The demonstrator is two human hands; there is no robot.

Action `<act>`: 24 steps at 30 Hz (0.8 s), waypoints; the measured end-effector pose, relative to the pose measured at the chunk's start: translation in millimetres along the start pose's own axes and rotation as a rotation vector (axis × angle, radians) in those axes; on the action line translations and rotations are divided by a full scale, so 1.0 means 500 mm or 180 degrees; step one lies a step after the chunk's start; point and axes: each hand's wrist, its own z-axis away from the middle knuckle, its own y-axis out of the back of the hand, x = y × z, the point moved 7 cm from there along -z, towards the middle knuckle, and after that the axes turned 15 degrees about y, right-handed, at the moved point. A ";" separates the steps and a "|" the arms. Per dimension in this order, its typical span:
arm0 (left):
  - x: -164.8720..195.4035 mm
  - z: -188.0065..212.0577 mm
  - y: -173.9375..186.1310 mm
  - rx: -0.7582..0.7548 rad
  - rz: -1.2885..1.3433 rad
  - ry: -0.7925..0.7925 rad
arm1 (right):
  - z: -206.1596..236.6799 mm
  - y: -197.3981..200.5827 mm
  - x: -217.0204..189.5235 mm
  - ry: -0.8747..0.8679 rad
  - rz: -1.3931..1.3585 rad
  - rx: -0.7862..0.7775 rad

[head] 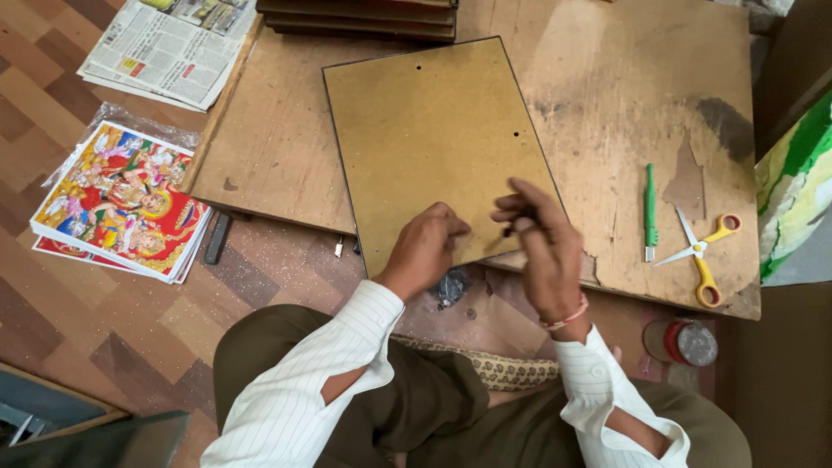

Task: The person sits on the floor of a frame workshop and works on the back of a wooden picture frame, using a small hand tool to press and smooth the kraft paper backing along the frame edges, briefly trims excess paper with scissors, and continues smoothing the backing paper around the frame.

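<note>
A brown backing board (433,139) in a thin dark frame lies face down on a low wooden work board (607,95). My left hand (425,247) rests on the near edge of the backing board with its fingers curled in. My right hand (542,247) hovers just right of it, fingertips pinched on a small dark piece too small to identify. Both hands are over the frame's near right corner. My sleeves are white with thin stripes.
A green-handled cutter (650,212) and yellow-handled scissors (702,256) lie right of the frame. A small round tin (685,342) sits by my right knee. A stack of colourful prints (121,204) and newspapers (169,48) lie on the floor left. Dark frames (364,22) are stacked at the back.
</note>
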 end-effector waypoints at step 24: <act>0.043 -0.019 -0.077 -0.0577 -0.1884 -0.0663 | 0.102 0.567 0.122 -0.2860 0.3717 0.1036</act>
